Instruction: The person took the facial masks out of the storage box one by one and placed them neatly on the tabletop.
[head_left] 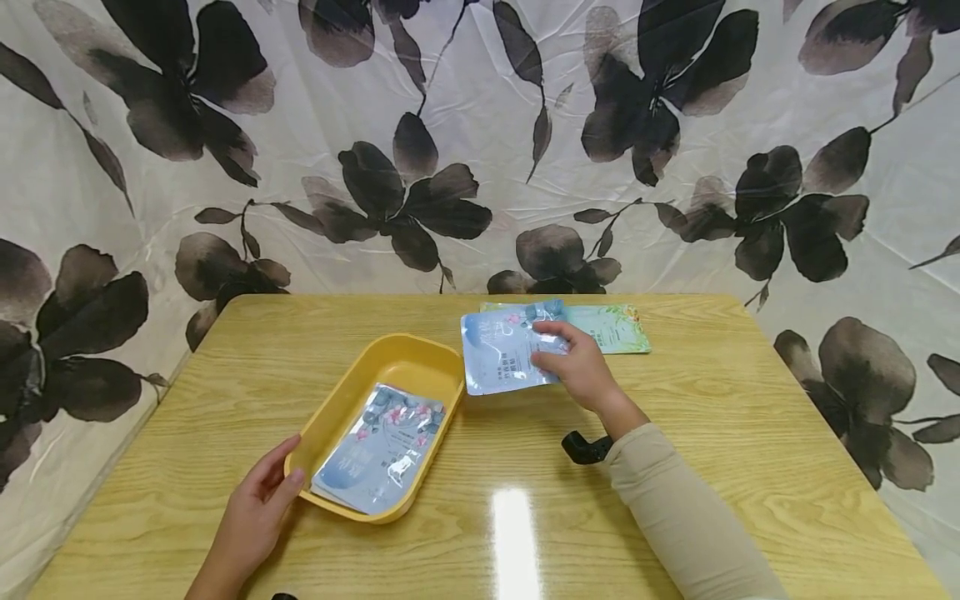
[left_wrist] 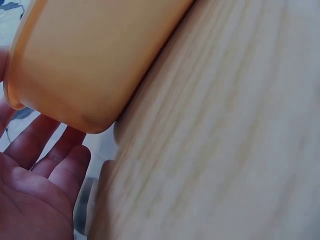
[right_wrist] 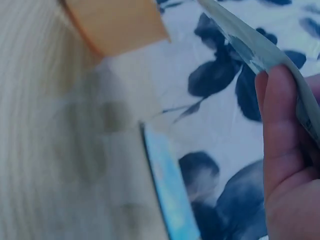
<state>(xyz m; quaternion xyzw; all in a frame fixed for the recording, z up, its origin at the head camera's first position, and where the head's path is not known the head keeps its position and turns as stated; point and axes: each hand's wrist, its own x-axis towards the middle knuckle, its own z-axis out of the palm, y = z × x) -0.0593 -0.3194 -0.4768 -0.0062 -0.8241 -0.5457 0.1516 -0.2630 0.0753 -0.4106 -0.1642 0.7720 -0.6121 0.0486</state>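
Observation:
A yellow plastic tray (head_left: 322, 417) stands on the table, turned at a slant. My left hand (head_left: 258, 496) holds its near left corner, thumb over the rim; in the left wrist view the fingers (left_wrist: 65, 160) reach below the tray's wall (left_wrist: 85, 65). Blue floral sheet mask packets (head_left: 386, 446) lie stacked inside. Just right of the tray, my right hand (head_left: 581, 367) pinches another pale blue sheet mask packet (head_left: 498, 350) by its right side. From the right wrist view, this packet (right_wrist: 260, 45) is seen nearly edge-on, above the table.
Behind the held packet, green floral packets (head_left: 618, 329) lie at the table's back edge, partly covered in the head view. A black curved object (head_left: 585, 448) shows beside the right wrist. Floral cloth (head_left: 525, 150) hangs behind the wooden table (head_left: 675, 383).

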